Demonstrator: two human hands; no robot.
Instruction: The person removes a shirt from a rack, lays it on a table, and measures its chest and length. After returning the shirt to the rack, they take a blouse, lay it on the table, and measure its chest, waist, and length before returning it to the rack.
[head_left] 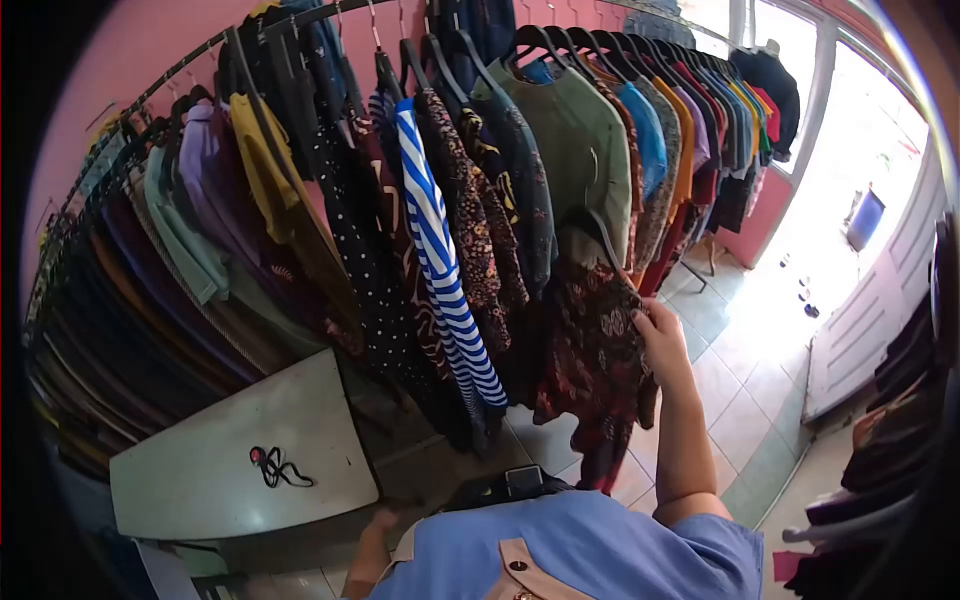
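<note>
My right hand (658, 332) is closed on the shoulder edge of a dark red patterned blouse (595, 345), which hangs from a black hanger (600, 232) below the rail, in front of a green top (575, 135). Low in the view, beside my body, is my left hand (378, 528); it is blurred and its fingers cannot be made out. A blue and white striped garment (440, 250) hangs left of the blouse, among floral and polka-dot clothes.
A curved rail (215, 42) full of hanging clothes runs along the pink wall. At lower left a pale table (200, 470) bears a black cord. Tiled floor (735, 385) leads to a bright open doorway. More clothes (890, 430) hang at the right edge.
</note>
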